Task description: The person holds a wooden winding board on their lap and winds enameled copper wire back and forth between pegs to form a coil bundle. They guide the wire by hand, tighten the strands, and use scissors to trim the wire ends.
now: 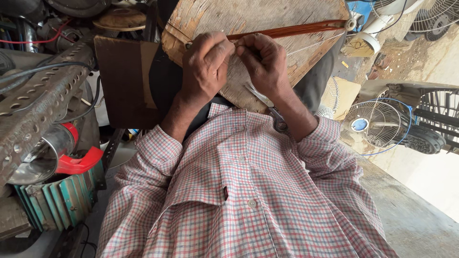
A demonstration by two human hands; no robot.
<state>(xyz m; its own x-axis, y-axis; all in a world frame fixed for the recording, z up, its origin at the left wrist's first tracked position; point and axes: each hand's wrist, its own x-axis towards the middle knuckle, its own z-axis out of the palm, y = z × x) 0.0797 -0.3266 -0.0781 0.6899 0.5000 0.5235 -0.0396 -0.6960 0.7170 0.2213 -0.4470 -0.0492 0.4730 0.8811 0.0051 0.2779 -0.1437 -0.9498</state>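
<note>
Both hands work close together over a worn wooden board [267, 19] that lies across the person's lap. The left hand [206, 67] has its fingers curled together and pinched onto the near end of a bundle of reddish-brown copper wire [291, 31], which runs from the fingertips away to the right across the board. The right hand [266, 64] meets it knuckle to knuckle, its fingers also closed, pinching the same wire bundle just beside the left hand's grip. A thin pale thread [315, 45] runs from the right hand out toward the board's right edge, below the wire and roughly alongside it; which finger holds it cannot be told.

A pair of scissors [266, 104] lies on the board under the right wrist, blades pointing toward the hands and the handle near the checked shirt [248, 191].

To the left stands a perforated metal bar [45, 98], and below it a motor with green fins [62, 203] and a red part [76, 160]. To the right, on the ground, sits a fan with a wire guard [370, 124], with more fan guards [432, 16] farther off at the upper right.
</note>
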